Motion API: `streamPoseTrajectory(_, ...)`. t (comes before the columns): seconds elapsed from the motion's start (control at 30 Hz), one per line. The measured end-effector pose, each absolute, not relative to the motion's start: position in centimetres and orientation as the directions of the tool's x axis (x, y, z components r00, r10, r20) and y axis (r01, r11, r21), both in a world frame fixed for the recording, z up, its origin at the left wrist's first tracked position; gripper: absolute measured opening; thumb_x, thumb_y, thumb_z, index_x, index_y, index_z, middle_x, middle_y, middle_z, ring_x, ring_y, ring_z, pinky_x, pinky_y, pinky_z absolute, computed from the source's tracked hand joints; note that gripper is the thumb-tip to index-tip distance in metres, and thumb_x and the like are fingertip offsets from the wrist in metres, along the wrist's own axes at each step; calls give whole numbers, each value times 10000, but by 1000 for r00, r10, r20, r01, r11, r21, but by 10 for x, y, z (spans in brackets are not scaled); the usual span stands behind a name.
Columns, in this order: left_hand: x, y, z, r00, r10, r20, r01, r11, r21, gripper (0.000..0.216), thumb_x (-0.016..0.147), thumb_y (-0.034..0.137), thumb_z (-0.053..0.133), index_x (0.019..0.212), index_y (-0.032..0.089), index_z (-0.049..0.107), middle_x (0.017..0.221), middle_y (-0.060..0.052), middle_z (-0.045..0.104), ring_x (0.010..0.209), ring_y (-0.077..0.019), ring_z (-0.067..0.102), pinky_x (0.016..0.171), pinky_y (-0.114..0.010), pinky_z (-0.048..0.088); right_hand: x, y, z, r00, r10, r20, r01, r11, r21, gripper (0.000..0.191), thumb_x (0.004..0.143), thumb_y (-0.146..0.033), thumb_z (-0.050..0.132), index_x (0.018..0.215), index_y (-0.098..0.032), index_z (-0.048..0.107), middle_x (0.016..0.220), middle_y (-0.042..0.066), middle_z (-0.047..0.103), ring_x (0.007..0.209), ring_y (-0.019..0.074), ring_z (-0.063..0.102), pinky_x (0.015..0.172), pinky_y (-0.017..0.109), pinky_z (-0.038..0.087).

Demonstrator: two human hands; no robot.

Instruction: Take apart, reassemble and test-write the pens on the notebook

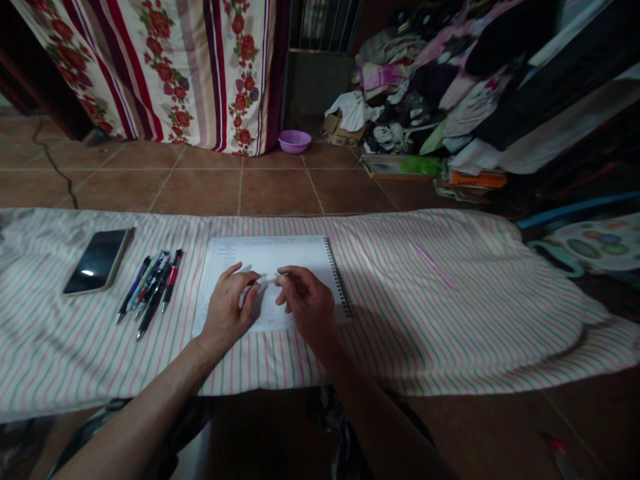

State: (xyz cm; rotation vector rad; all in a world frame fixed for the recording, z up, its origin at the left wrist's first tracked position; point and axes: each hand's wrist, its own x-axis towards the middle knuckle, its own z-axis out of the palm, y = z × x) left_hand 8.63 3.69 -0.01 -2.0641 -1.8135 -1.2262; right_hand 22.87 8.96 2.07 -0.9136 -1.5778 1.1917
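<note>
Between my two hands is a short white pen-like stick [269, 278], held level over the open page. My left hand [230, 303] pinches its left end between thumb and fingers. At the other end, the fingers of my right hand [311, 305] are closed on it, hiding its tip. Beneath both hands lies a spiral notebook [295, 250] with a mostly white page and its coil on the right side. Left of the notebook, several pens [153, 283] lie bunched side by side. A slim pink pen [433, 263] rests alone on the right.
A striped cloth [395, 313] covers the low surface. On its far left lies a smartphone [97, 261], screen up. Beyond, on the tiled floor, are a purple basin [295, 141] and a flowered curtain [193, 73]. Clothes [385, 73] are heaped at the back right.
</note>
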Motion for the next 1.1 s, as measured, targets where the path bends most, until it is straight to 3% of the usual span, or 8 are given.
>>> streamPoseTrajectory(0.23, 84, 37, -1, -15, 763, 647, 880, -297, 371, 133, 832, 132, 454, 939, 177, 518, 834, -22, 638, 851, -163, 606, 982, -413, 404, 229, 90, 23, -291, 929, 230, 103, 270, -957, 143, 801, -293, 548, 850, -183, 625, 552, -30, 621, 394, 65, 541, 386, 154, 426)
streamPoseTrajectory(0.53, 85, 37, 1, -53, 759, 649, 885, -266, 383, 127, 843, 144, 444, 943, 194, 506, 839, -17, 639, 865, -163, 601, 955, -408, 425, 229, 88, 22, -305, 937, 167, 41, 188, -981, 220, 781, -303, 564, 965, -189, 607, 716, 4, 677, 457, 75, 583, 391, 162, 442)
streamPoseTrajectory(0.73, 86, 37, 1, -66, 764, 642, 891, -245, 383, 119, 847, 149, 448, 937, 200, 507, 845, -12, 645, 877, -164, 602, 945, -398, 431, 229, 88, 23, -305, 936, 175, 48, 198, -979, 198, 785, -296, 566, 944, -183, 602, 715, 3, 675, 454, 71, 576, 403, 166, 445)
streamPoseTrajectory(1.1, 85, 37, 1, -86, 761, 643, 899, -219, 380, 120, 846, 169, 457, 940, 183, 531, 857, -24, 663, 906, -181, 606, 907, -393, 457, 254, 112, 21, -155, 960, 232, 113, 250, -962, 196, 784, -317, 559, 918, -179, 599, 706, 3, 638, 513, 90, 584, 427, 184, 450)
